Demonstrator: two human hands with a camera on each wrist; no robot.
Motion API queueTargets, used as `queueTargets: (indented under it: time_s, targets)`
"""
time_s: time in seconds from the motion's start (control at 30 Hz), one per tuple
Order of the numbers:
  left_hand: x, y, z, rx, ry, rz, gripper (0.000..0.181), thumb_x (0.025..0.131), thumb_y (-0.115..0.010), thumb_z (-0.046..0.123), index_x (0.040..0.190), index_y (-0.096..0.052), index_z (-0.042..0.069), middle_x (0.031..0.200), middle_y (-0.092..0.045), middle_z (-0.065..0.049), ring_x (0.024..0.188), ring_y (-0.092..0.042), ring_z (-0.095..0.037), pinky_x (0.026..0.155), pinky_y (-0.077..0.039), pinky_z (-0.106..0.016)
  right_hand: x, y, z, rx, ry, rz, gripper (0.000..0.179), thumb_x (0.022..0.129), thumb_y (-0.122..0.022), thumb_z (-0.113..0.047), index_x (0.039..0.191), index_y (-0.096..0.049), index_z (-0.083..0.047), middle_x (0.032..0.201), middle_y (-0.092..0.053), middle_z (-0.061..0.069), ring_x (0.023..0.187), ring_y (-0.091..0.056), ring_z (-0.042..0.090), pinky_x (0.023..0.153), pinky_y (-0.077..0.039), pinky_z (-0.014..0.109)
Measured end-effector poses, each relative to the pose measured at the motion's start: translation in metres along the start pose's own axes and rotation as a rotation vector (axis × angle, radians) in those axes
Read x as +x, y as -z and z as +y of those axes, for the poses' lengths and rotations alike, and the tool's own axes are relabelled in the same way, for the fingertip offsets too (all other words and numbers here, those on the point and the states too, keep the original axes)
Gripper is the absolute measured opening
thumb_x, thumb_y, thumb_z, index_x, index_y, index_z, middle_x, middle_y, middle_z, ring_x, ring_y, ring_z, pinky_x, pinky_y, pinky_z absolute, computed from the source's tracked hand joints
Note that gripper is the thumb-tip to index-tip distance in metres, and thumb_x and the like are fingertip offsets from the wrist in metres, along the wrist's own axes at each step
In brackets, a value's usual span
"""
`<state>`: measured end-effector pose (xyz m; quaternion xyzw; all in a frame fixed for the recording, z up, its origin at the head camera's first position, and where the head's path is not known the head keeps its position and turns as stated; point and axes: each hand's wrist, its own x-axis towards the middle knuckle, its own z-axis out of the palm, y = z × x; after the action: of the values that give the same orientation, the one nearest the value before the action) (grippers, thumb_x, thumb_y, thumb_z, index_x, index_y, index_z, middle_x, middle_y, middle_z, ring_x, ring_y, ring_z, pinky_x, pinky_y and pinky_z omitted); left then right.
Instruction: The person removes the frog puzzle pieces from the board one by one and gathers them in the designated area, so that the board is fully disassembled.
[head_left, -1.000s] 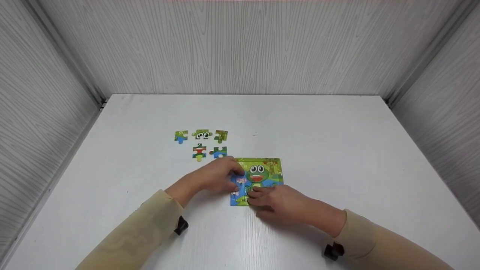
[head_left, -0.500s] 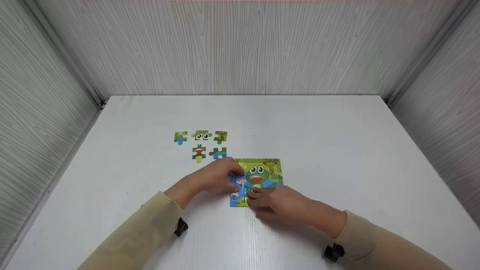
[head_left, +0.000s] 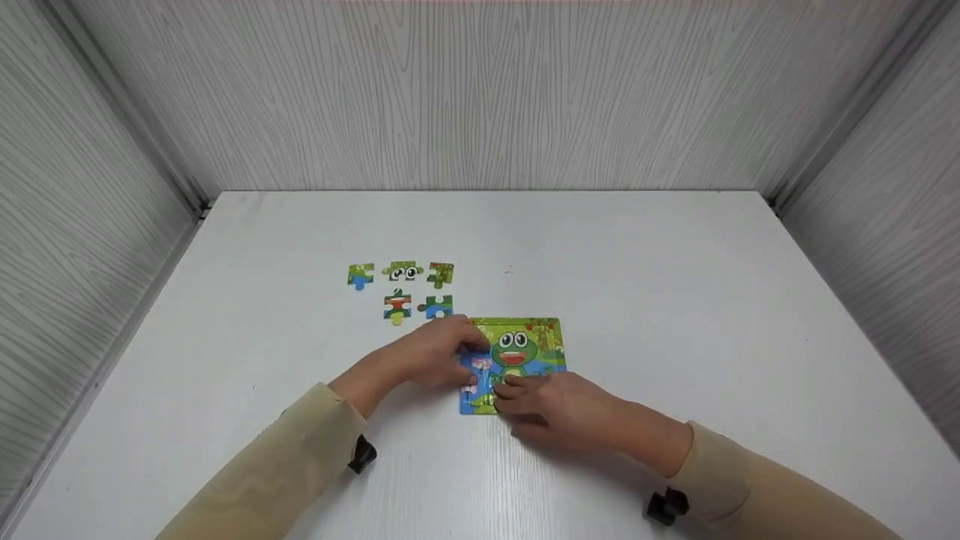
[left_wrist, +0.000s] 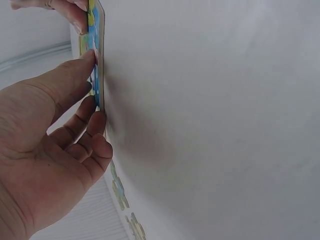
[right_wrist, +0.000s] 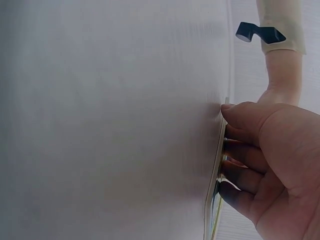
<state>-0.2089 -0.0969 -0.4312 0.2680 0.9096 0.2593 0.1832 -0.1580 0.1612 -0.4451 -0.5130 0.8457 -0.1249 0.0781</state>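
Observation:
In the head view a square frog jigsaw puzzle board (head_left: 514,349) lies flat on the white table. My left hand (head_left: 435,352) touches its left side, thumb and fingertips resting on the picture's left margin. On the lower right part of the picture lie the bent fingers of my right hand (head_left: 566,405), which cover that corner. The left wrist view shows the thumb on the face of the board (left_wrist: 101,65), with the other fingers by its edge. In the right wrist view the fingertips meet the board (right_wrist: 212,195), and the thumb sits at its near edge.
Loose jigsaw pieces lie in two rows beyond the left hand: a green and blue piece (head_left: 361,275), a piece with eyes (head_left: 403,271), a leafy piece (head_left: 440,274), a mouth piece (head_left: 397,306) and another blue-green piece (head_left: 437,305). Grey wood-grain walls (head_left: 480,97) enclose the table.

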Motion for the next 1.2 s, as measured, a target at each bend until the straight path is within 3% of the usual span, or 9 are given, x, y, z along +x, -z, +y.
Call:
queueTargets:
  time_s: [0.33, 0.57, 1.2]
  targets:
    - [0.0005, -0.0012, -0.0024, -0.005, -0.038, 0.021, 0.044, 0.091, -0.084, 0.015, 0.133, -0.072, 0.009, 0.125, -0.065, -0.003, 0.115, -0.058, -0.021, 0.11, -0.045, -0.041, 0.0001, 0.0005, -0.0012, 0.003, 0.005, 0.016, 0.038, 0.102, -0.073, -0.02, 0.139, -0.071, -0.01, 0.145, -0.065, 0.007, 0.138, -0.058, 0.023, 0.108, -0.051, 0.04]
    - [-0.0006, -0.0024, -0.0023, -0.023, -0.001, 0.019, 0.05, 0.092, -0.085, 0.02, 0.138, -0.069, 0.014, 0.129, -0.062, 0.0, 0.116, -0.056, -0.019, 0.112, -0.044, -0.04, 0.0005, 0.0007, -0.0017, -0.002, 0.002, 0.003, 0.039, 0.102, -0.073, -0.021, 0.139, -0.071, -0.011, 0.146, -0.065, 0.007, 0.139, -0.057, 0.022, 0.108, -0.051, 0.04]
    - [0.0011, -0.0026, -0.0026, -0.038, -0.005, 0.019, 0.05, 0.091, -0.086, 0.019, 0.138, -0.068, 0.016, 0.128, -0.058, 0.001, 0.114, -0.054, -0.019, 0.108, -0.046, -0.037, 0.001, 0.0006, -0.0014, -0.012, -0.012, -0.006, 0.039, 0.102, -0.073, -0.021, 0.14, -0.071, -0.011, 0.146, -0.065, 0.005, 0.14, -0.057, 0.021, 0.109, -0.05, 0.04]
